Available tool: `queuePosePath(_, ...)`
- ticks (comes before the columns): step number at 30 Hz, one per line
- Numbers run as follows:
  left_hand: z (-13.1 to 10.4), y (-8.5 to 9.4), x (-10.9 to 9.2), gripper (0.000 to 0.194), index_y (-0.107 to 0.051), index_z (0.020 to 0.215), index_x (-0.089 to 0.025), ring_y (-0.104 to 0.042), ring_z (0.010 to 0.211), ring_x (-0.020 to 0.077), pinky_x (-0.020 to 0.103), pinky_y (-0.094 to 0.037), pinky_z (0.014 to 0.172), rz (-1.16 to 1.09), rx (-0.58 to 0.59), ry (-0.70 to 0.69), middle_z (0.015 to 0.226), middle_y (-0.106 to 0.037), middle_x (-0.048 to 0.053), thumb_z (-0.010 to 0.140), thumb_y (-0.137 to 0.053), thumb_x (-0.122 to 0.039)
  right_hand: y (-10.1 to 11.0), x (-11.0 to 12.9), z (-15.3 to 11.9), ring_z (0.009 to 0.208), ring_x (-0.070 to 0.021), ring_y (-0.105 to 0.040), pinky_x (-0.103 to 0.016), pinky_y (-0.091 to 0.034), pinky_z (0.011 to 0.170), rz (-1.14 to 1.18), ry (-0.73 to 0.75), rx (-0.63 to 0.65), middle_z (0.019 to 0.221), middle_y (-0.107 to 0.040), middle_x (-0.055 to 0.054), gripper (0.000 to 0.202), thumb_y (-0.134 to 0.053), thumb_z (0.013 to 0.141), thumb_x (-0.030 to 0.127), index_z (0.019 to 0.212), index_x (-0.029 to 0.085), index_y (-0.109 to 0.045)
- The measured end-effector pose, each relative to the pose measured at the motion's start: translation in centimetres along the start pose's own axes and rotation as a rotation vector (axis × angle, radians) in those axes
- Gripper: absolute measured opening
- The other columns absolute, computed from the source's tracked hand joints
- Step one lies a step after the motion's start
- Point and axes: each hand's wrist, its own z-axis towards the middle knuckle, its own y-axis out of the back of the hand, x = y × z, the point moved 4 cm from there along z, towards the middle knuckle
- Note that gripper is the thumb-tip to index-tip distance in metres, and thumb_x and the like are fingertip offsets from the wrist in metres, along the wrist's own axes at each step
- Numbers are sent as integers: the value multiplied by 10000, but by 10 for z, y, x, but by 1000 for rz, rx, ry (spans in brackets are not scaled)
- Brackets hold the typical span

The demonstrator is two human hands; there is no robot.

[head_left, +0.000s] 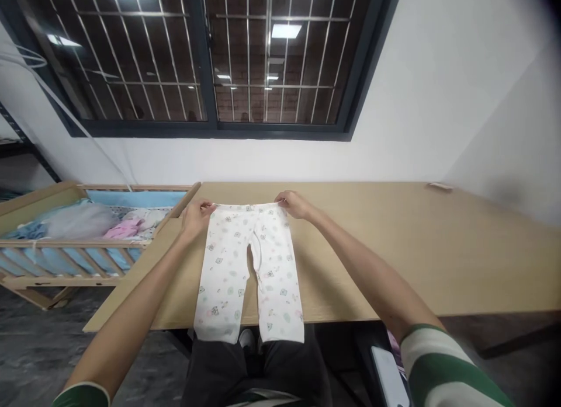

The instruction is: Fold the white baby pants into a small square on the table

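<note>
White baby pants [228,249] with a small pastel print hang spread between my hands, waistband at the far end. My left hand [197,217] pinches the left corner of the waistband, and my right hand [294,204] pinches the right corner. The waistband is stretched straight between them. Both legs point toward me, and their cuffs reach past the table's near edge, over my lap. Whether the cloth rests on the wooden table [372,237] or is held just above it, I cannot tell.
At the left stands a wooden crib [96,243] with blue lining, holding clothes, a pink cloth [125,228] and a translucent bag [81,220]. A small white item [439,187] lies at the table's back right. A phone [390,376] is below the table edge at my right. A barred window [210,62] is ahead.
</note>
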Motion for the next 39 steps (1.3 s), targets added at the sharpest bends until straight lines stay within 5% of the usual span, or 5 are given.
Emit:
queuePosePath(9, 36, -108, 57, 163, -645, 963, -175, -635, 852, 181, 269, -442, 739, 147, 195, 193, 939, -723, 74, 934, -562, -313, -99, -88, 45, 754, -130, -633, -188, -463, 678, 101, -317, 39, 899, -736, -62, 165, -583, 828, 29, 912, 127, -686)
queuePosePath(18, 32, -134, 60, 238, -645, 1073, -157, -647, 1010, 219, 359, -492, 876, 300, 304, 278, 1089, -702, 108, 994, -544, -357, -138, -112, 53, 890, -147, -636, -185, -462, 776, 130, -451, 5, 949, -736, -73, 243, -593, 778, 3, 956, 119, -709)
queuePosePath(25, 9, -116, -20, 343, -565, 1252, -54, -541, 1259, 339, 432, -397, 1014, 424, 360, 85, 1329, -575, 294, 983, -406, -195, -129, -120, 50, 848, -151, -648, -196, -462, 722, 232, -568, -7, 957, -736, -90, 129, -639, 844, 142, 948, 123, -713)
queuePosePath(32, -143, -134, -140, 506, -735, 888, -180, -707, 844, 295, 391, -511, 755, 368, 844, -284, 884, -734, 147, 929, -473, -611, -123, -120, 44, 780, -165, -667, -221, -488, 696, 390, -573, 40, 848, -755, -87, 161, -716, 815, 265, 843, 110, -748)
queuePosePath(39, -215, -151, -166, 513, -790, 932, -117, -718, 856, 359, 458, -513, 743, 381, 1020, -324, 868, -737, 222, 965, -449, -499, -132, -120, 50, 833, -170, -694, -204, -487, 700, 360, -611, 0, 916, -775, -96, 64, -748, 745, 184, 761, 123, -735)
